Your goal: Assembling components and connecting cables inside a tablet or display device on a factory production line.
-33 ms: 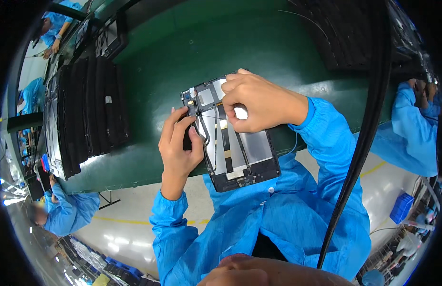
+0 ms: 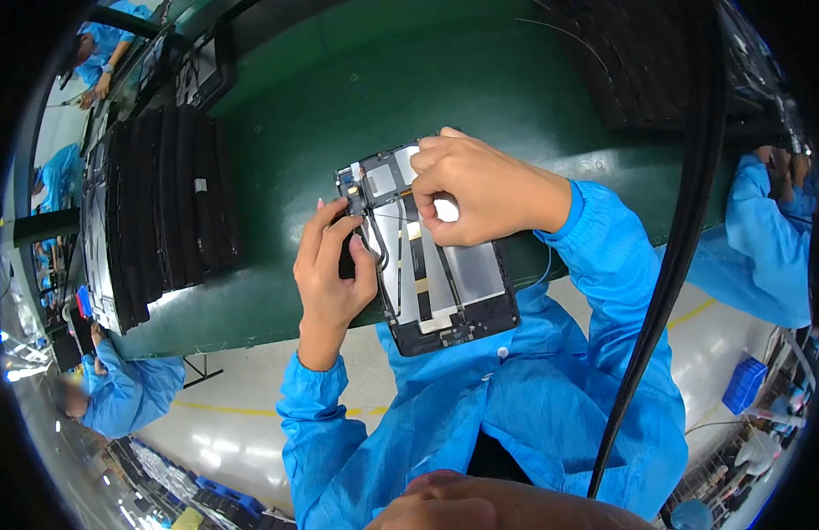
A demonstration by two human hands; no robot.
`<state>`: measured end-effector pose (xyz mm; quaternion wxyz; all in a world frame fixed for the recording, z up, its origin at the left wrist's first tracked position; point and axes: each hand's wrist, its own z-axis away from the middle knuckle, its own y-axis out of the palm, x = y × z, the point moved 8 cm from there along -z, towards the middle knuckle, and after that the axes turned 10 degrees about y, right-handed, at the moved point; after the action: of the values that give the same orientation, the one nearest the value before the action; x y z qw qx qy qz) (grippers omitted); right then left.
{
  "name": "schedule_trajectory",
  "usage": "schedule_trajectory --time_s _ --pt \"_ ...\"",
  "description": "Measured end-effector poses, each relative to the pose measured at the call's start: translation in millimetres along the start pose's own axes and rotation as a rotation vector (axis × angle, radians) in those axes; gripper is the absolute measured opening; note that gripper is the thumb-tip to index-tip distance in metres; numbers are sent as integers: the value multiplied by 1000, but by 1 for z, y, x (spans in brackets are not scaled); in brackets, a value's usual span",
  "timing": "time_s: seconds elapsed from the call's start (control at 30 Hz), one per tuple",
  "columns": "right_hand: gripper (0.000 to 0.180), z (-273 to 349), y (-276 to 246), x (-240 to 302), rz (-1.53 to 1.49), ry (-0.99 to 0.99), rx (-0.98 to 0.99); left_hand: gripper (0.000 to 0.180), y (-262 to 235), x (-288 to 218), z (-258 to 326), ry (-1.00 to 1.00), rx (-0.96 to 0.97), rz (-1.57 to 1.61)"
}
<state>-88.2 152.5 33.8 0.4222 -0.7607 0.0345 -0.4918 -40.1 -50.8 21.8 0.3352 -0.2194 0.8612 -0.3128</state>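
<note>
An opened tablet (image 2: pixel 498 318) lies tilted at the table's near edge, its lower end reaching past it. Silver panels, dark ribbon cables and small boards show inside. My left hand (image 2: pixel 325 265) rests at its upper left edge with fingers apart, fingertips touching the frame beside a small board. My right hand (image 2: pixel 480 190) is closed in a pinch over the tablet's upper right part; what its fingertips hold is hidden. A thin dark wire (image 2: pixel 392 215) runs across the inside toward them. Something white (image 2: pixel 446 209) shows beneath the right hand.
A row of black panels (image 2: pixel 166 194) stands on the green table (image 2: pixel 339 97) at left; more dark panels (image 2: pixel 617 66) lie at the far right. A thick black cable (image 2: pixel 661 318) hangs across the right side. Co-workers in blue sit left and right. A blue bin (image 2: pixel 745 386) stands on the floor.
</note>
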Motion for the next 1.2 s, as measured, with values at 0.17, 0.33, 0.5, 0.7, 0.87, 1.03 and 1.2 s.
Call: schedule_trajectory --time_s 0.17,0.33,0.5,0.7,0.87,1.03,1.2 --pt "8 1 -1 -2 6 7 -9 30 0 -2 -6 29 -17 14" --pt "8 1 2 -2 -13 14 -4 30 1 12 3 -149 42 106" --pt "8 2 -2 -4 -20 -1 -45 30 1 11 4 -85 33 75" --pt "8 -3 -9 -6 -4 6 -96 31 -3 -1 -9 125 92 -69" --pt "10 -3 -11 -7 35 4 -94 29 -2 -3 -19 204 104 -35" --pt "12 -2 -8 -12 50 -43 -127 28 -5 -3 -8 179 1 1" --pt "11 4 -8 -8 8 -10 -109 27 -6 -7 -3 130 -27 -7"
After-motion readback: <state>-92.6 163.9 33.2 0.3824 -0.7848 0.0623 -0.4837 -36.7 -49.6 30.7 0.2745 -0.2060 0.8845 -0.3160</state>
